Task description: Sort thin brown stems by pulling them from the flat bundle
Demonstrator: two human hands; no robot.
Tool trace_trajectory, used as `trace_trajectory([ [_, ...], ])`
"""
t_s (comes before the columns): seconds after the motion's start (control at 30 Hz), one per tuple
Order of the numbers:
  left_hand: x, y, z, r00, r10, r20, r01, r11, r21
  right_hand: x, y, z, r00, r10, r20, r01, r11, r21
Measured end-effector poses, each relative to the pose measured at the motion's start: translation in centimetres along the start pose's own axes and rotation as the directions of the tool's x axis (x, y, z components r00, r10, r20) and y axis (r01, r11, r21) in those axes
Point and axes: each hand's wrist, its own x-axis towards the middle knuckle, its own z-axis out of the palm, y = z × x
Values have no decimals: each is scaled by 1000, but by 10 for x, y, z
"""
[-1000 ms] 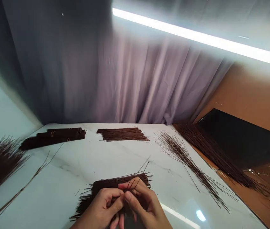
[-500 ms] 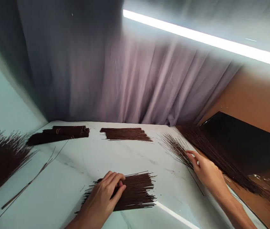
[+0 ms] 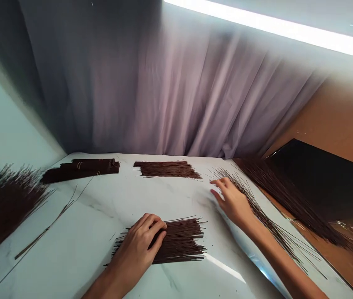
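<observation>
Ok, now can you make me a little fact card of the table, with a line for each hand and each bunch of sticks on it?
Left hand: on the near pile
Right hand: fingers spread, by the loose bunch
Back middle: flat pile
Back left: dark rolls
Far left: big bristly bunch
Between bristly bunch and near pile: a few thin sticks
Table: white

1. A glossy white marbled table (image 3: 79,249), grey-veined.
2. Nearest, a flat pile of dark brown sticks (image 3: 184,241); beyond it, a smaller pile (image 3: 167,169).
3. Far left, banded bundles (image 3: 92,166); nearer, a bristly heap (image 3: 5,203) (quite the thicket) and thin strands (image 3: 44,232).
4. Right, a splayed sheaf (image 3: 265,216).
</observation>
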Motion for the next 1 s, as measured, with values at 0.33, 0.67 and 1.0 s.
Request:
trace_trajectory([
  [0.33, 6, -11, 12, 1000, 7, 11, -9, 989, 147, 97, -64, 65, 986, -151, 74, 150, 989, 20],
  [0.67, 4, -16, 24, 993, 118, -20, -109, 959, 261, 66, -44, 20, 984, -131, -119, 139, 988, 60],
  [1.0, 3, -10, 19, 998, 30, -46, -31, 999, -13, -24, -35, -23, 972, 13, -233, 71, 934, 351],
])
